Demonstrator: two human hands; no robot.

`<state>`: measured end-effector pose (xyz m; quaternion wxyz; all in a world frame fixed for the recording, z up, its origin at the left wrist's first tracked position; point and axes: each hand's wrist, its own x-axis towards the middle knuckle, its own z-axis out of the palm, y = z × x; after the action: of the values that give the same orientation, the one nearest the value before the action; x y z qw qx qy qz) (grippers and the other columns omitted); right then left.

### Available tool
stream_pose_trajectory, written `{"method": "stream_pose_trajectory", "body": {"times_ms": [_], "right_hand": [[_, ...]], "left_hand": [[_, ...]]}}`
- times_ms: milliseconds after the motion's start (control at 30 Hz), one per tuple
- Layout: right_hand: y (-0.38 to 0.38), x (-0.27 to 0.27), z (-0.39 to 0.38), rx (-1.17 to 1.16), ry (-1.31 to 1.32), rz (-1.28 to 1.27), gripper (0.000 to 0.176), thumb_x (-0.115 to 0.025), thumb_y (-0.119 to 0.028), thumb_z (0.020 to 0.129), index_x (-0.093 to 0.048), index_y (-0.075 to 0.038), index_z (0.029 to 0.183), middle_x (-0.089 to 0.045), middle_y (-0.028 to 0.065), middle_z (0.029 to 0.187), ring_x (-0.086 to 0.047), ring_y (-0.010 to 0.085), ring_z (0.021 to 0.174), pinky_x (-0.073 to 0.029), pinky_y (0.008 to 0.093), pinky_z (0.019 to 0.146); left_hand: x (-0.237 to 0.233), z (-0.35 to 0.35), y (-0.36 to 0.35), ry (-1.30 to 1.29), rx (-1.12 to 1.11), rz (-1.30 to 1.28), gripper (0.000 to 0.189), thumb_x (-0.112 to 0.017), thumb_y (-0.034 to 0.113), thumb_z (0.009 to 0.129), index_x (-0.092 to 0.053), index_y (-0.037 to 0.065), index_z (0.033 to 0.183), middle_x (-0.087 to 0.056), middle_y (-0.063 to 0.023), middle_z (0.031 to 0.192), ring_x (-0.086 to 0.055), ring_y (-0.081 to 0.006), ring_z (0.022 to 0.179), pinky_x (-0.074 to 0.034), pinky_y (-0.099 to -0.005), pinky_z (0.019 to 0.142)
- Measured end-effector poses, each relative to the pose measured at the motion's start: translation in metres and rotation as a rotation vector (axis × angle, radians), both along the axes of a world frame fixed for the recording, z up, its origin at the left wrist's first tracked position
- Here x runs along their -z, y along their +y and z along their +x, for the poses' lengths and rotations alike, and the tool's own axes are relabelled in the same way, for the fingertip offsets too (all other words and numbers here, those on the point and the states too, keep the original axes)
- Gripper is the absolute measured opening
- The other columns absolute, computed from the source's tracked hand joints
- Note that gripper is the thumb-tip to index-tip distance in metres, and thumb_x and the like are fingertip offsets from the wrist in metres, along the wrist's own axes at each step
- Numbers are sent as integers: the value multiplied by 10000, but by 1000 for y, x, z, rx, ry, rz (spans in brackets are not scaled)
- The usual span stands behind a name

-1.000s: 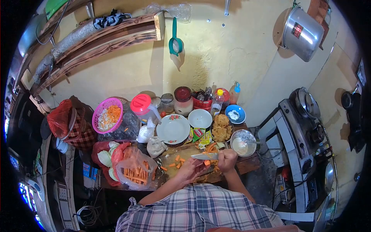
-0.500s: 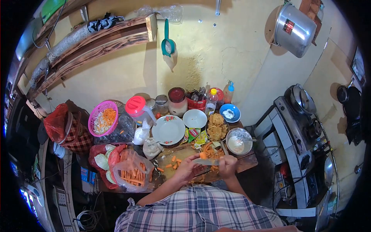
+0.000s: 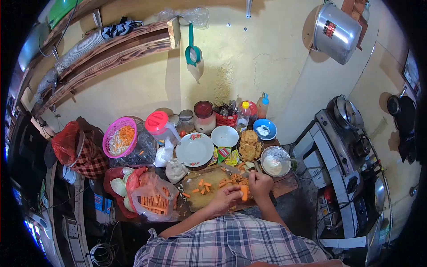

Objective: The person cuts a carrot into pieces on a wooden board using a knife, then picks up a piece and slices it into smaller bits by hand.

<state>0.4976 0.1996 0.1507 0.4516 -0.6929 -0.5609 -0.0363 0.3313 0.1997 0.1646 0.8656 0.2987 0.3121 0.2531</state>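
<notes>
My left hand [image 3: 225,198] is closed on a thick piece of carrot [image 3: 244,192], its end sticking out to the right. Just beside it, my right hand [image 3: 261,184] is wrapped round a knife [image 3: 231,168]; the blade points up and left over the board, and a dark handle end shows below the fist. Under both hands lies a worn wooden cutting board [image 3: 194,200]. Short carrot chunks [image 3: 204,186] lie on its left part. A heap of orange carrot bits [image 3: 235,179] sits behind the hands.
At left are a clear bag of carrots [image 3: 153,200], cabbage [image 3: 118,188] and a pink basket [image 3: 120,137] of shredded vegetables. Behind stand a floral plate [image 3: 195,150], a white bowl [image 3: 224,136], fried food [image 3: 250,149] and a flour bowl [image 3: 275,161]. A stove [image 3: 342,142] stands right.
The knife blade has swung from across the carrot to up and left over the heap. My left hand has moved down and right with the carrot, now tilted downward; my right hand lowered slightly.
</notes>
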Motion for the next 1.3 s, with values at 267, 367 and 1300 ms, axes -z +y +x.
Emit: {"method": "stream_pose_trajectory", "body": {"times_ms": [267,367,1300], "right_hand": [[-18,3,30,102,-16,-541,281,-535,-246,851,-635,14,815,-619,224,777,-588,398,769,-450,471,701],[-28,5,29,70,-72,-531,273,-555,-247,837,-634,12,797,-622,212,786,-591,386,794,-448,473,719],[-29,13,24,-126,540,-213,336,-545,-244,904,-541,38,721,-484,37,572,-420,95,550,-368,286,522]], "left_hand": [[8,9,21,337,156,902,680,-632,78,800,-301,116,1394,-615,-52,827,-603,-157,695,-494,-276,641],[11,31,25,532,376,1204,854,-628,43,769,-143,164,1462,-596,-101,748,-588,-206,628,-486,-328,607],[28,-23,98,-130,-20,63,459,-579,118,890,-433,119,1326,-569,-35,1091,-587,-152,998,-484,-306,924]]}}
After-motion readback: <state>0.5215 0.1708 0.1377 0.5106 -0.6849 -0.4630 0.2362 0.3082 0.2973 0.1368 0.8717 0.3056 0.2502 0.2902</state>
